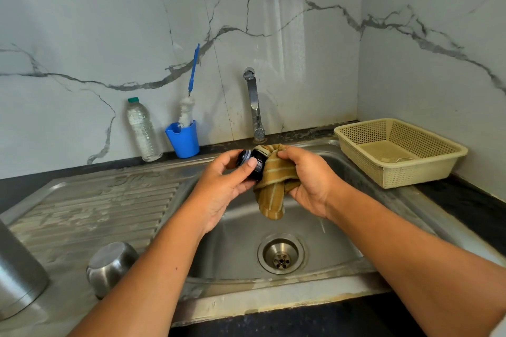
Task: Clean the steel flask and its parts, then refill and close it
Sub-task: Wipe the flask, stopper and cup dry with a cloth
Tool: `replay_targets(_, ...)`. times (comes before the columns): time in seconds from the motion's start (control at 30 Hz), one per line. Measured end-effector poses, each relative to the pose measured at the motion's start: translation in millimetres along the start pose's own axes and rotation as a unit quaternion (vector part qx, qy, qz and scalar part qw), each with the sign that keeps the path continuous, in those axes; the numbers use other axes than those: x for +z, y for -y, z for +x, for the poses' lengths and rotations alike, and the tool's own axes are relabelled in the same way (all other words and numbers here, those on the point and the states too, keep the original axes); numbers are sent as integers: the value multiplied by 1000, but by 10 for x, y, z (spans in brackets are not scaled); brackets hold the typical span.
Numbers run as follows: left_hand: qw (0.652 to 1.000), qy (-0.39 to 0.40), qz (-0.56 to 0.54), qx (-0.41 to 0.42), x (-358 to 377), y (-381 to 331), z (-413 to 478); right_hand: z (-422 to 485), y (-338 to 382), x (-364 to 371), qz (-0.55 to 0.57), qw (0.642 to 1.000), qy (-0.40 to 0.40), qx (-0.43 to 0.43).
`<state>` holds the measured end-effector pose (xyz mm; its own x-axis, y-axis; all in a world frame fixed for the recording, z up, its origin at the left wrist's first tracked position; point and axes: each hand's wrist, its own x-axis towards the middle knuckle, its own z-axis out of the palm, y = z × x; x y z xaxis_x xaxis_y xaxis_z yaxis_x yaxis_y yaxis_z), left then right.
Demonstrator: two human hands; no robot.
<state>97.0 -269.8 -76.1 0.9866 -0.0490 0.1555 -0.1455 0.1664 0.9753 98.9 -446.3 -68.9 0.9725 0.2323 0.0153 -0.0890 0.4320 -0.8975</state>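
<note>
No brand or writing can be read; any print on the clear plastic water bottle is too blurred to make out.

The left hand pinches the black flask stopper. Its fingers are curled, with the thumb pressed on the stopper's near side. The right hand grips a mustard striped cloth, fingers closed round it and bunching it over the stopper's right end, while 1 loose corner hangs down.

The stopper is held above the sink, in front of the tap. Its long axis lies roughly level, running left to right, with the ringed narrow end pointing left and the other end buried in the cloth.

The steel flask body stands on the drainboard at the lower left edge, and a steel cup sits upside down beside it.

On the dark bench at the back, a blue cup holds a bottle brush, and a cream basket sits at the right.
</note>
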Motion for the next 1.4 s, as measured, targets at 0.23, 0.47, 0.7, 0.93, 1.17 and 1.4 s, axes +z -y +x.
replay_targets(0.23, 998, -58, -20, 14, -14, 18, 59, 32, 14, -13, -14, 999, 5, -33)
replay_targets(0.47, 998, -54, -7, 26, -2, 48, 35, 27, -51, 0, -240, 963, 62, -109)
replay_targets(0.7, 997, -67, -15, 22, 52, 33, 20, 58, -59, -33, -382, 908, 59, -159)
replay_targets(0.93, 999, -39, 28, 12, 68, 26, -14, 61, -67, -31, -421, 889, 24, -181)
replay_targets(1.17, 968, -3, 230, 103, 122, 44, -51, 64, -40, -34, -376, 919, -8, -116)
replay_targets(1.4, 922, 36, 354, 152, 154, 35, -59, -3, 41, -67, -287, 956, -51, 41)
